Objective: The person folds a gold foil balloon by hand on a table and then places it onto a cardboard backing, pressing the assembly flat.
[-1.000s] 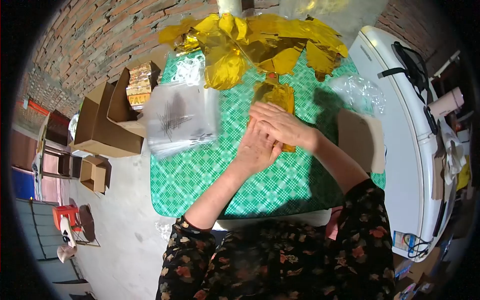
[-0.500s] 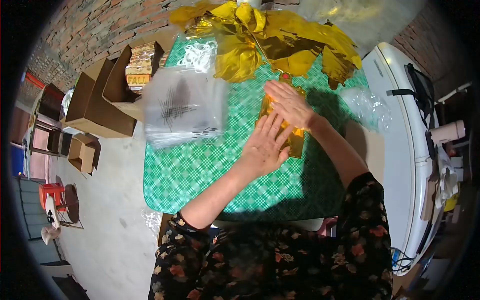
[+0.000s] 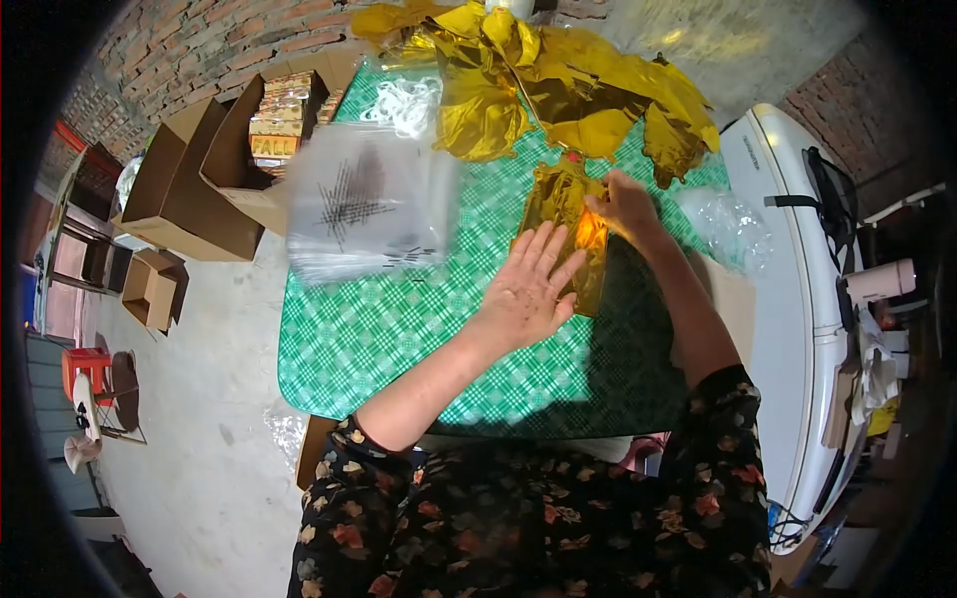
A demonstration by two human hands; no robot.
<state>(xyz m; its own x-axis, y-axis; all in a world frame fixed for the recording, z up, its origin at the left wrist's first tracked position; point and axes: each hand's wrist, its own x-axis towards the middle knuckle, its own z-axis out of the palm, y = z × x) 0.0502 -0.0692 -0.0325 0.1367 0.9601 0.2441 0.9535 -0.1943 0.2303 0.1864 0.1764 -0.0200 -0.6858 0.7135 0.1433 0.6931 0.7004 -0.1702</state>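
A flat, folded gold foil balloon (image 3: 556,199) lies lengthwise on the green checked tablecloth (image 3: 419,349), its surface wrinkled and shiny. My left hand (image 3: 525,289) rests on its lower left part, open, with the fingers stretched out. At the upper right edge of the foil, my right hand (image 3: 628,209) has its fingers curled in and closed on that edge; the fingertips are partly hidden. A small red spot (image 3: 573,156) shows at the top end of the folded piece. Beyond it spreads a heap of loose gold foil balloons (image 3: 588,80).
On the left of the table lie a stack of clear plastic bags (image 3: 369,204) and white ribbon loops (image 3: 404,105). A crumpled clear bag (image 3: 728,224) sits at the right edge. Open cardboard boxes (image 3: 189,199) stand to the left, a white freezer (image 3: 788,329) to the right.
My right hand has lifted off the middle of the foil and moved right to its edge, its flat fingers now curled. My left hand has stayed in place.
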